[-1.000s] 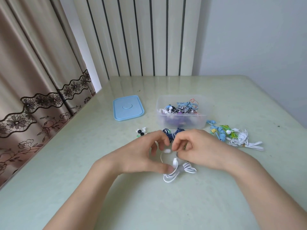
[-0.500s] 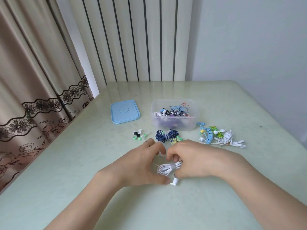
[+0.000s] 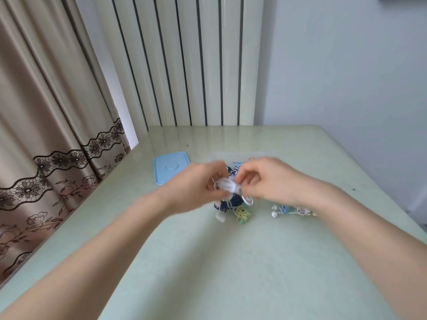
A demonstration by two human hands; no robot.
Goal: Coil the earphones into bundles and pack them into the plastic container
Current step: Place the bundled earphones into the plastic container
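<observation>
White cord, coiled into a small tight bundle of earphones (image 3: 227,186), hangs in the air between both hands, above the table and just in front of the clear plastic container (image 3: 240,158). The left hand (image 3: 196,188) has its fingers curled round the left side of the bundle, and the right hand (image 3: 261,179) pinches its right end between thumb and fingertips. Two hands on one coil suggests the loops are being kept from springing apart while the last length is tucked in; one white earbud (image 3: 220,217) dangles loose below the left hand, so the bundle is probably not quite finished. Motion blur hides exactly how the fingertips sit.

The container is mostly hidden behind the hands. Only its far rim and a few striped and pale blue cords inside show, so some bundles seem already packed. Holding the coil so near it keeps the coming drop short.

On the table just beneath the hands lie a dark blue coiled bundle (image 3: 227,203) and, to its right, a yellow-green coiled bundle (image 3: 242,213), probably waiting their turn. Farther right, partly behind the right forearm, sits a loose heap of pale blue and white earphones (image 3: 284,210), seemingly not yet coiled.

The light blue rectangular lid (image 3: 171,167) lies flat to the left of the container, out of the way so the opening stays free. All rests on a pale green glossy table (image 3: 231,273).
</observation>
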